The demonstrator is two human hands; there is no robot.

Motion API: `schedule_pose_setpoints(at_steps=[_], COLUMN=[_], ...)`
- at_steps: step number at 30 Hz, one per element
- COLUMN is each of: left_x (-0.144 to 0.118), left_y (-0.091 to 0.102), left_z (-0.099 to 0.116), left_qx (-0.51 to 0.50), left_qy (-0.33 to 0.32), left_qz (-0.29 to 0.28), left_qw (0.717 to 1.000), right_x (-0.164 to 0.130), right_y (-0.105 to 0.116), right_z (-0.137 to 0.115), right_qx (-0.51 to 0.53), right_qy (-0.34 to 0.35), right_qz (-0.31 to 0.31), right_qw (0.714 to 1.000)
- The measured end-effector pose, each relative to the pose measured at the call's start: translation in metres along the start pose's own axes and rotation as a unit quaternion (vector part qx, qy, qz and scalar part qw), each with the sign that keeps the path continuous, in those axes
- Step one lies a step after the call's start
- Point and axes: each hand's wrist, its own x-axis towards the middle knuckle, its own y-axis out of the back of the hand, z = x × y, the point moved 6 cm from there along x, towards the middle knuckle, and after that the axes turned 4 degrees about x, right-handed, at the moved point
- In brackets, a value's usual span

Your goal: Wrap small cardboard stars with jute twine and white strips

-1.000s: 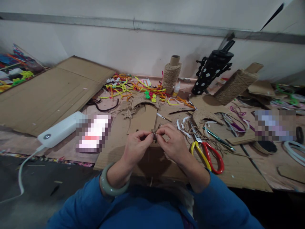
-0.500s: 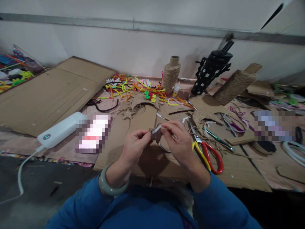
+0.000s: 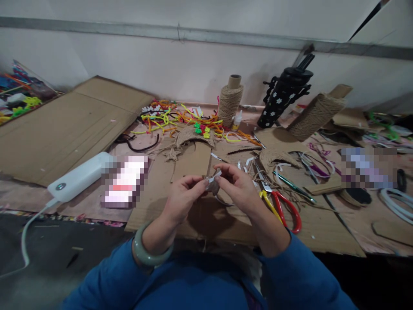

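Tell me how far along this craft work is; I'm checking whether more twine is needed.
Done, it seems: a twine star and a twine-covered arc lie on the cardboard. In hand: left hand and right hand pinch a small brown piece with a white strip. Left: two twine spools look well stocked.

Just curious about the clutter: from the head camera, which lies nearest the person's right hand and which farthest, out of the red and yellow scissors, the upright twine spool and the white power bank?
From the right hand:
1. Red and yellow scissors, just right of it.
2. Upright twine spool, behind, near the wall.
3. White power bank, far left, past the left hand.
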Motion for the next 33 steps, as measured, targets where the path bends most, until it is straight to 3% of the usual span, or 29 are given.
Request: schedule_pose_setpoints(at_steps=[10, 15, 21, 33], left_x=[-0.001, -0.001, -0.001, -0.001], left_y=[-0.003, 0.003, 0.000, 0.005], left_z=[-0.001, -0.001, 0.000, 0.001], left_qx=[0.085, 0.017, 0.036, 0.018], left_qy=[-0.030, -0.018, -0.023, -0.050], left_qz=[-0.056, -0.006, -0.024, 0.001], left_qw=[0.994, 1.000, 0.999, 0.999], right_x=[0.001, -0.003, -0.006, -0.005], right_y=[0.007, 0.001, -0.005, -0.002], right_z=[0.001, -0.005, -0.007, -0.008], right_qx=[-0.018, -0.057, -0.064, -0.040], right_qy=[0.019, 0.065, 0.080, 0.039], right_qz=[-0.005, -0.042, -0.086, -0.061], right_qw=[1.000, 0.995, 0.991, 0.997])
